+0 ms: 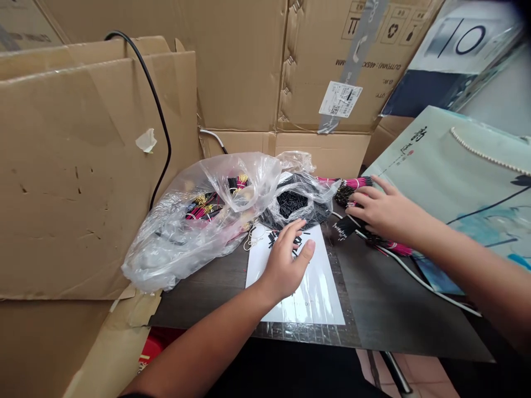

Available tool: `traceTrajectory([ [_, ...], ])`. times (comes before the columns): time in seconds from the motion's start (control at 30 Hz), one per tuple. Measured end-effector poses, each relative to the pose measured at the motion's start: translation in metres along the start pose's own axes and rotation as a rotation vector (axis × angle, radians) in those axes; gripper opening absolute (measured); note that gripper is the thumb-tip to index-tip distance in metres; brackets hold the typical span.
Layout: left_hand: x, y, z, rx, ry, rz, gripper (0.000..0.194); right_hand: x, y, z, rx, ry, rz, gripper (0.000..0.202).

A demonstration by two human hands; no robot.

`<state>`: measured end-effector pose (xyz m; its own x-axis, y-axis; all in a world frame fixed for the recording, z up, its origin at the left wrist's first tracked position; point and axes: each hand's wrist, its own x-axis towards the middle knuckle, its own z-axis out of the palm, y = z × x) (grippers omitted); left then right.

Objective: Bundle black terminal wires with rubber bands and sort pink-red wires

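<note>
My left hand [287,264] hovers over or rests on a white sheet [319,301], its fingers stretched out and the thumb apart. Small black tube pieces [274,239] lie scattered on the sheet around its fingers. Just beyond sits an opened plastic bag [321,205] full of similar black tubes [292,203]. My right hand [379,213] reaches over bundles of pink and black wires [360,182], fingers spread and seemingly touching them. Below its fingertips lies a bundle of black wires with bare metal ends [345,226]. Whether it presses on a wire is hidden.
A large clear plastic bag [166,257] with more wire bundles lies at the left. Cardboard boxes [240,66] wall the back and left. A pale paper bag [464,182] leans at the right. A white cable [431,287] crosses the dark table [385,315].
</note>
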<state>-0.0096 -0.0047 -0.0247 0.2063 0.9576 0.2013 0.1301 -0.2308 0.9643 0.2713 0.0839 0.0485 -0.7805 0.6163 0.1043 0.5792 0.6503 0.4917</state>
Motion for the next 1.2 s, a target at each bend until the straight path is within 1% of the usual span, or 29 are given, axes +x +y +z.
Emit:
traceTrajectory([
  [0.07, -0.001, 0.001, 0.001, 0.003, -0.011, 0.006, 0.046, 0.002, 0.018, 0.014, -0.047, -0.154, -0.009, 0.038],
  [0.13, -0.002, 0.002, 0.003, 0.007, -0.031, 0.008, 0.040, 0.009, 0.028, 0.025, -0.014, -0.268, -0.011, 0.045],
  [0.2, -0.003, 0.004, 0.005, 0.020, -0.061, 0.008, 0.033, 0.019, 0.032, 0.033, 0.042, -0.351, -0.002, 0.046],
  [0.3, -0.005, 0.006, 0.007, 0.062, -0.123, 0.030, 0.025, 0.036, 0.030, 0.039, 0.095, -0.434, -0.007, 0.048],
  [0.37, -0.007, 0.007, 0.008, 0.094, -0.167, 0.066, 0.022, 0.044, 0.026, 0.043, 0.096, -0.455, -0.011, 0.051],
  [0.47, -0.010, 0.004, 0.011, 0.145, -0.227, 0.127, 0.019, 0.048, 0.021, 0.046, 0.070, -0.444, -0.013, 0.052],
  [0.53, -0.012, 0.001, 0.013, 0.183, -0.267, 0.162, 0.018, 0.046, 0.019, 0.047, 0.045, -0.426, -0.012, 0.052],
  [0.63, -0.015, -0.004, 0.017, 0.238, -0.324, 0.232, 0.017, 0.038, 0.016, 0.047, 0.010, -0.397, 0.020, 0.061],
  [0.7, -0.015, -0.004, 0.018, 0.289, -0.363, 0.323, 0.017, 0.030, 0.015, 0.044, 0.002, -0.381, 0.075, 0.062],
  [0.77, -0.014, 0.000, 0.014, 0.368, -0.403, 0.449, 0.019, 0.025, 0.014, 0.036, 0.012, -0.354, 0.145, 0.052],
  [0.83, -0.014, 0.010, 0.001, 0.476, -0.408, 0.576, 0.022, 0.026, 0.009, 0.019, 0.061, -0.274, 0.175, 0.038],
  [0.87, -0.015, 0.015, -0.010, 0.540, -0.366, 0.624, 0.022, 0.030, 0.004, 0.006, 0.109, -0.208, 0.159, 0.034],
  [0.9, -0.016, 0.021, -0.023, 0.604, -0.295, 0.666, 0.020, 0.038, -0.003, -0.008, 0.173, -0.115, 0.112, 0.033],
  [0.93, -0.018, 0.026, -0.039, 0.656, -0.192, 0.695, 0.018, 0.048, -0.011, -0.024, 0.247, -0.015, 0.074, 0.033],
  [0.97, -0.020, 0.030, -0.057, 0.717, -0.062, 0.705, 0.020, 0.061, -0.021, -0.040, 0.331, 0.080, 0.048, 0.033],
  [1.0, -0.022, 0.033, -0.075, 0.798, 0.105, 0.688, 0.023, 0.077, -0.032, -0.056, 0.424, 0.164, -0.001, 0.032],
  [1.07, -0.026, 0.034, -0.108, 1.031, 0.389, 0.521, 0.028, 0.116, -0.055, -0.081, 0.569, 0.309, -0.123, 0.032],
  [1.1, -0.027, 0.033, -0.122, 1.138, 0.472, 0.402, 0.034, 0.139, -0.067, -0.090, 0.615, 0.335, -0.191, 0.033],
  [1.13, -0.028, 0.030, -0.133, 1.239, 0.475, 0.272, 0.040, 0.163, -0.078, -0.096, 0.647, 0.343, -0.266, 0.034],
  [1.17, -0.028, 0.026, -0.140, 1.319, 0.407, 0.185, 0.043, 0.186, -0.089, -0.099, 0.656, 0.322, -0.330, 0.035],
  [1.2, -0.029, 0.022, -0.144, 1.373, 0.304, 0.120, 0.043, 0.208, -0.100, -0.100, 0.641, 0.278, -0.375, 0.037],
])
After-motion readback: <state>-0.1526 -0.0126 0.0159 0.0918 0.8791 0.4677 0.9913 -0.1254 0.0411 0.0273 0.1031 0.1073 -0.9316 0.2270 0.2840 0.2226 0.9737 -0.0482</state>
